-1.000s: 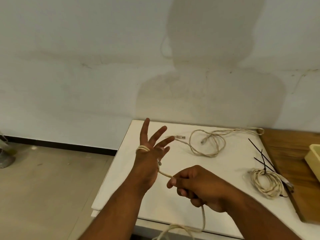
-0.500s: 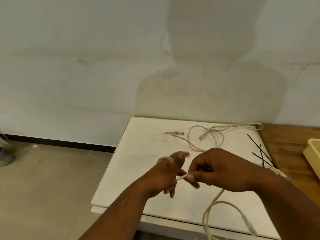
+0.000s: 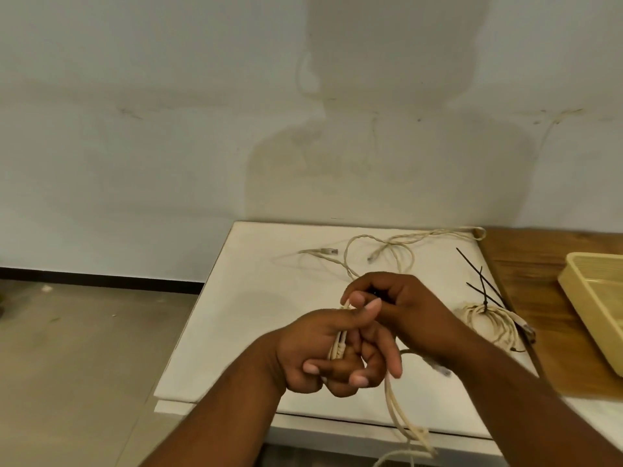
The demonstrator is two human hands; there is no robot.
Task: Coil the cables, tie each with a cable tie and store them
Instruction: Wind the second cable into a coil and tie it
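A cream cable [image 3: 338, 347] lies in several turns across my left hand [image 3: 313, 352], whose fingers curl round the turns. My right hand [image 3: 401, 308] pinches the same cable just above my left thumb. The cable's loose end hangs below my hands past the table's front edge [image 3: 404, 429]. A second cream cable [image 3: 394, 247] lies uncoiled at the back of the white table [image 3: 249, 298]. A coiled cable [image 3: 488, 323] with a black tie on it rests at the right. Loose black cable ties [image 3: 478, 274] lie behind it.
A yellow plastic tray [image 3: 586, 298] stands on the wooden surface [image 3: 526, 257] at the right. A pale wall rises behind the table. Grey floor [image 3: 84, 348] lies to the left of the table.
My left hand went from spread fingers to curled over the cable. My right hand has moved up and right, laying more turns onto the left hand. The hanging loop grew shorter.
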